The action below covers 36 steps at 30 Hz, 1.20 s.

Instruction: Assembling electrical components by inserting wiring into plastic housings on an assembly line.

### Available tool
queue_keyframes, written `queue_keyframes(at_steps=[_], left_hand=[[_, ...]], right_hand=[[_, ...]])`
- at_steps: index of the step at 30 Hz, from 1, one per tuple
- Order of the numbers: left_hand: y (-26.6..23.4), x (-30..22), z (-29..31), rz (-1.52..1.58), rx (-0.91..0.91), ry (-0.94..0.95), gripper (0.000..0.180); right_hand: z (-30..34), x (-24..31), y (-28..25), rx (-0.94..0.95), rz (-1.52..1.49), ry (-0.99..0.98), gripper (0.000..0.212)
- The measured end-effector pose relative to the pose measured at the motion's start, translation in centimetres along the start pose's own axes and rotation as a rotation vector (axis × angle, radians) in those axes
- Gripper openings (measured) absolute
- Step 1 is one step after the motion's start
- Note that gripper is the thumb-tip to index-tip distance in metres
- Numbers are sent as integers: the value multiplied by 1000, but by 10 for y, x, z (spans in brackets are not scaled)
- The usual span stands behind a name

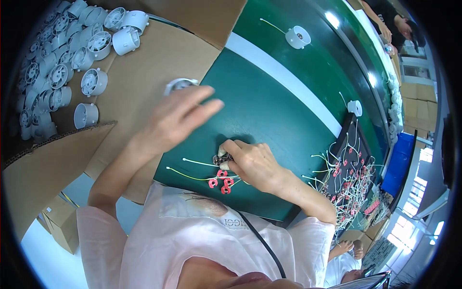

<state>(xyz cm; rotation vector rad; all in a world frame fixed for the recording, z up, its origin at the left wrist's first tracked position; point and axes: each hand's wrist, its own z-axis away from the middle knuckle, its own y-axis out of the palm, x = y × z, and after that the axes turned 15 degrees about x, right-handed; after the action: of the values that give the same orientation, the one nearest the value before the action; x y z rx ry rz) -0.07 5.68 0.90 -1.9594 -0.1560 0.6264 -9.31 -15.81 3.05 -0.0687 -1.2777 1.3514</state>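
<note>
My left hand (168,120) is raised over the cardboard flap, fingers stretched out and slightly blurred, with nothing visible in them. Just beyond its knuckles sits a white round housing (182,84), partly hidden by the hand. My right hand (257,164), with pale covers on the thumb and a fingertip, pinches a small dark metallic part (221,159) above the green table. Close below that hand lie several red C-shaped pieces (226,183) with thin wires. Two pale wires reach left from this spot; which part the upper one joins is unclear.
A large carton (103,132) at left holds many white housings (57,74). A white housing with a wire (298,37) lies on the green strip beyond the white band; another (354,108) stands near a dark tray (340,142) of wired red parts. Other people are at the right.
</note>
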Motion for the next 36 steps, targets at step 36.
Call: queue_keyframes(at_steps=[36], left_hand=[[24,-14,-40,996,251,-192,73]], right_hand=[[57,-26,-63,-402,-782,-139,35]])
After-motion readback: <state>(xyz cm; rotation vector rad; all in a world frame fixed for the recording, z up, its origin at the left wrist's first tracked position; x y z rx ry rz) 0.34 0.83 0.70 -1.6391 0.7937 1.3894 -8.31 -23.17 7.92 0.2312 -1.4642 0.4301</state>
